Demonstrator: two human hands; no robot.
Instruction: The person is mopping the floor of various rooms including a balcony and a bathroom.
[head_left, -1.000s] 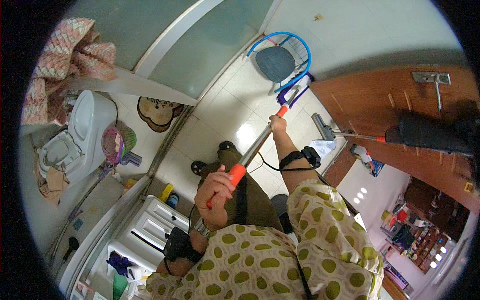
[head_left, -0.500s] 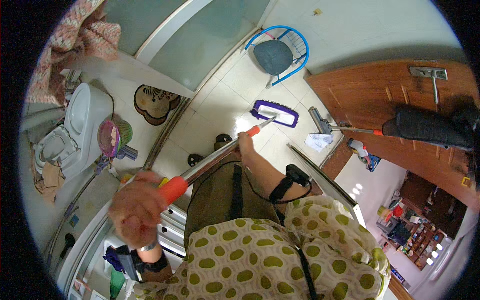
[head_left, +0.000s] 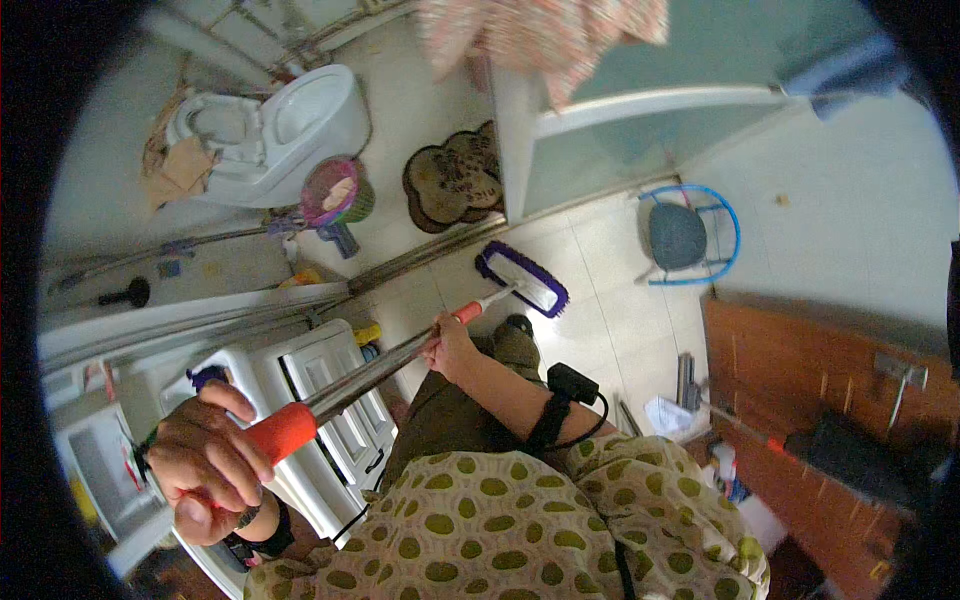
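Both my hands hold a long-handled flat mop (head_left: 370, 376) that slants from the lower left up toward the floor ahead. My left hand (head_left: 212, 455) is closed around the red grip at the handle's upper end. Farther down, my right hand (head_left: 452, 348) wraps round the metal pole, just above a red collar. At the far end, the mop head (head_left: 522, 279), white with a purple fringe, lies on the pale tiles beside the bathroom door sill. One of my feet shows near it.
A blue-framed chair (head_left: 678, 237) stands ahead right. Past the sill are a dark mat (head_left: 452, 182), a waste basket (head_left: 340, 192) and a toilet (head_left: 312, 115). White cabinets (head_left: 330, 400) are at left; a brown door (head_left: 800, 350), floor squeegee (head_left: 686, 380) and crumpled paper (head_left: 668, 415) at right.
My view has turned left, so the chair and toilet sit farther right. The mop head has moved left, away from the chair to beside the sill. Both hands keep hold of the handle.
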